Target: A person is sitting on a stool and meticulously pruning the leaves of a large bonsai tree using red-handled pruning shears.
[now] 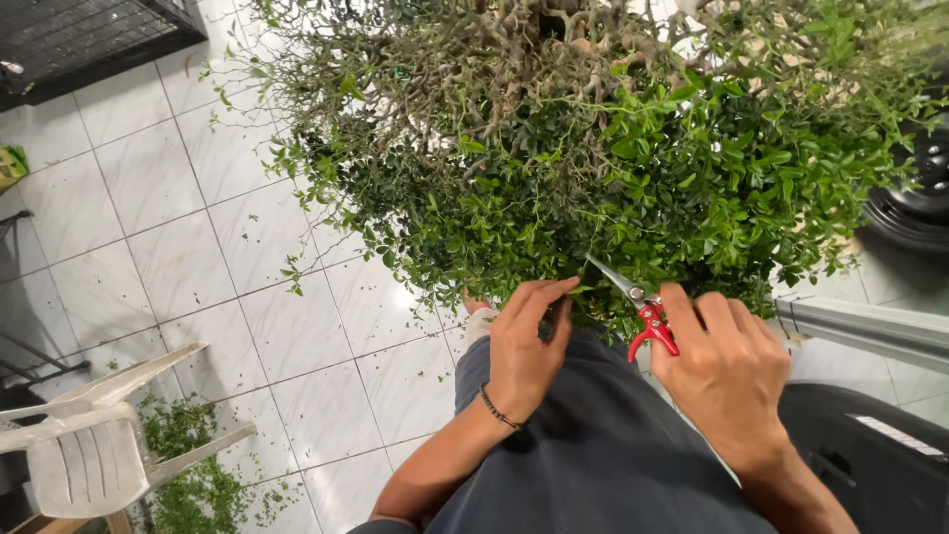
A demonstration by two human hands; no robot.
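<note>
The right hand [727, 371] was clamped around the red handles of a pair of small pruning scissors [641, 309], whose thin grey blades pointed up and to the left into the lower fringe of a dense, small-leaved shrub [633, 188]; holding the tool low and angled that way seemed to let the tips reach the outermost shoots without pushing through the thicker growth. The left hand [524, 346], a dark bracelet [497, 407] at its wrist, lay just beside it with the fingers curled and the fingertips pinching into the foliage close to the blade tips, apparently gripping or steadying a sprig so that it would stay put against the cut. The two hands were near each other but not touching. Both worked above the person's lap, covered in dark blue cloth [603, 455], so the shrub's low edge hung right before them, with its bare, twisted branches higher up near the top edge of the view. On the white tiled floor [178, 227] lay scattered leaf fragments, and a heap of green clippings [193, 470] sat near the lower left corner beside a white plastic chair [89, 445]. A grey metal bar [870, 331] ran in from the right edge, above a black container [870, 455].
</note>
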